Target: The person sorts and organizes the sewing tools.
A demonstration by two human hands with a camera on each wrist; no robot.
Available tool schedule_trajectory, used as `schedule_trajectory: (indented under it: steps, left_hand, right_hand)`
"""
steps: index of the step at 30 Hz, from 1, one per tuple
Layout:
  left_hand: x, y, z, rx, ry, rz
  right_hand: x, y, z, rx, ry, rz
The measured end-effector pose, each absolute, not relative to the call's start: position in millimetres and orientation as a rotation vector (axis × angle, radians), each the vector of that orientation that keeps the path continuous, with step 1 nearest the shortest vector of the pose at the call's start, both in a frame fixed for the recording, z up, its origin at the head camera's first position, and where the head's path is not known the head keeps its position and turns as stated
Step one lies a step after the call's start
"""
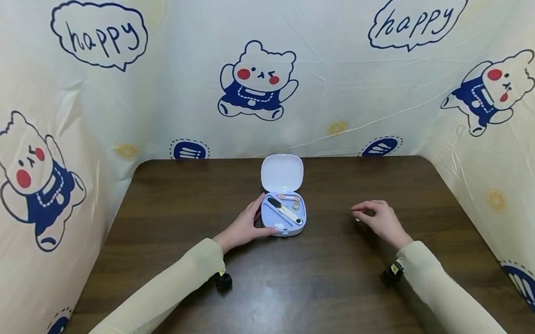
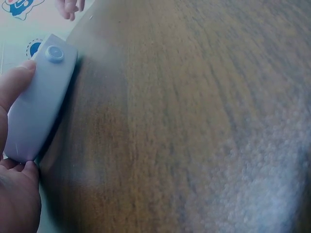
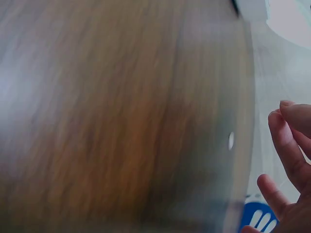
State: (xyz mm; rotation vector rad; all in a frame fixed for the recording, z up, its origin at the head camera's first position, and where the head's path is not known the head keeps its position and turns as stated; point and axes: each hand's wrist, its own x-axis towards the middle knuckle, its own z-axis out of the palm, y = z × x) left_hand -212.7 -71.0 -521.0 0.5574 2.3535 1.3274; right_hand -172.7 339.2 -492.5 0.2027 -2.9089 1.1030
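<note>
A light-blue case (image 1: 285,231) stands on the table with its pale lid (image 1: 282,173) raised at the back. Inside lie a long white tool with a black end (image 1: 284,210), a small pinkish-orange piece (image 1: 289,197) and a small round item (image 1: 296,205). My left hand (image 1: 246,228) grips the case from its left side, thumb on the front wall by the round button (image 2: 55,54). To the right, my right hand (image 1: 385,222) hovers over the table, thumb and forefinger tips close together, nothing visible between them. Below these fingertips a tiny white piece (image 3: 231,141) lies on the wood.
The brown wooden table (image 1: 278,302) is enclosed at the back and sides by a pale printed curtain (image 1: 328,94). Black wrist cameras sit under the left wrist (image 1: 223,282) and the right wrist (image 1: 391,272).
</note>
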Motion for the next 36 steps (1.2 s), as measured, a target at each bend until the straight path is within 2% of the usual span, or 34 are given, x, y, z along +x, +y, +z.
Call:
schedule_trajectory:
  steps: [12, 36]
  left_hand:
    - [-213.7, -71.3, -522.0, 0.56, 2.368, 1.303]
    - [-214.2, -70.6, -522.4, 0.57, 2.363, 1.312]
  right_hand:
    - [-173.5, 361.2, -504.1, 0.145, -3.043, 0.964]
    - [-175.2, 356.4, -507.2, 0.154, -3.013, 0.883]
